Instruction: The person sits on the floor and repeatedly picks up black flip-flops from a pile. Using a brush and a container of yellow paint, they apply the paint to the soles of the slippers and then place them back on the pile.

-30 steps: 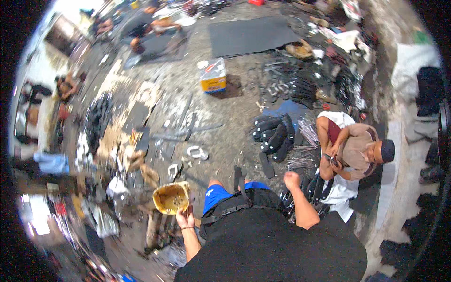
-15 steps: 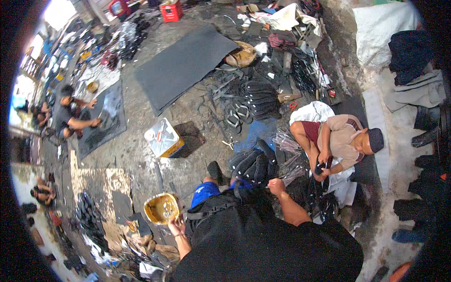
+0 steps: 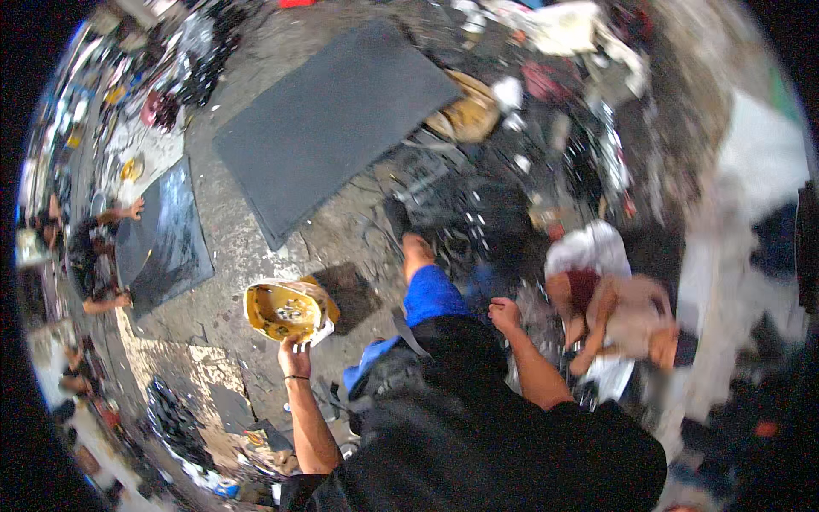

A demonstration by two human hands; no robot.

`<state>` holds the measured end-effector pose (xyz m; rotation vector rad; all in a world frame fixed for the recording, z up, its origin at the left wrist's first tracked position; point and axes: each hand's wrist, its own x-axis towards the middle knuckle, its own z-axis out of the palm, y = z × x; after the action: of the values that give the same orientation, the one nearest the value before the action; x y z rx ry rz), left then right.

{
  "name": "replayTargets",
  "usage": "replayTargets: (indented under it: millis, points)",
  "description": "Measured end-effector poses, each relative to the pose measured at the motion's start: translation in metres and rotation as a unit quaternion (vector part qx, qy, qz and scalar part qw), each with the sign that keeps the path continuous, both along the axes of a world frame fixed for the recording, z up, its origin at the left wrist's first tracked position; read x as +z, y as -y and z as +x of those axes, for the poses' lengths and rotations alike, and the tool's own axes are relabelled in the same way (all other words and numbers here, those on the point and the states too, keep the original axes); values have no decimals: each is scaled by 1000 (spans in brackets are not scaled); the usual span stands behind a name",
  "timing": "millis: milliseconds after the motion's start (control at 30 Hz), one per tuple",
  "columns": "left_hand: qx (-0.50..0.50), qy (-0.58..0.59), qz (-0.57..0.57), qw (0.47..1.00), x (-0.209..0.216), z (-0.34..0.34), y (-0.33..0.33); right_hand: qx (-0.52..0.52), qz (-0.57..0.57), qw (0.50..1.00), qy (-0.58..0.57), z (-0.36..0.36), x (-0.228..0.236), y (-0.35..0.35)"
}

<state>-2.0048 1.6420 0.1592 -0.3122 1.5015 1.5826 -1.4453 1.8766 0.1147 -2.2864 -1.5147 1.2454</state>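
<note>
My left hand [image 3: 296,357] grips the near rim of a yellow tub [image 3: 280,305], cut open at the top, with dark and pale bits inside. Behind the tub, mostly hidden by it, stands a white and yellow square tin [image 3: 331,299]. My right hand [image 3: 505,314] hangs by my right side with its fingers curled; whether anything is in them is hidden. My leg in blue shorts [image 3: 433,294] is stretched forward, its foot among dark sandals and soles.
A large dark sheet [image 3: 328,128] lies ahead. On the right a person in a beige shirt [image 3: 636,311] sits low, blurred. Far left, another person [image 3: 90,260] bends over a shiny dark sheet [image 3: 171,243]. Black scraps [image 3: 166,422] are heaped at lower left.
I have stepped forward, and the view has shifted. My left arm has reached out with the tub, which is now in front of the tin. My right hand remains closed.
</note>
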Motion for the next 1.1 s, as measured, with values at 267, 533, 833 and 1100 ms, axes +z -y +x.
replayTargets:
  millis: [267,533,833,1100]
  points:
    - [65,62,-135,987,-202,9,-117,1,-100,967,-233,-243,-138,-379]
    - [351,216,-171,895,-391,34,-212,-202,-109,950,-210,-322,-345,-594]
    - [39,-207,-406,889,-338,7,-270,-261,-103,922,-268,-305,-386,-639]
    - [-80,-304,-605,731,-472,-296,-315,-202,-159,892,-371,-314,-394,-632]
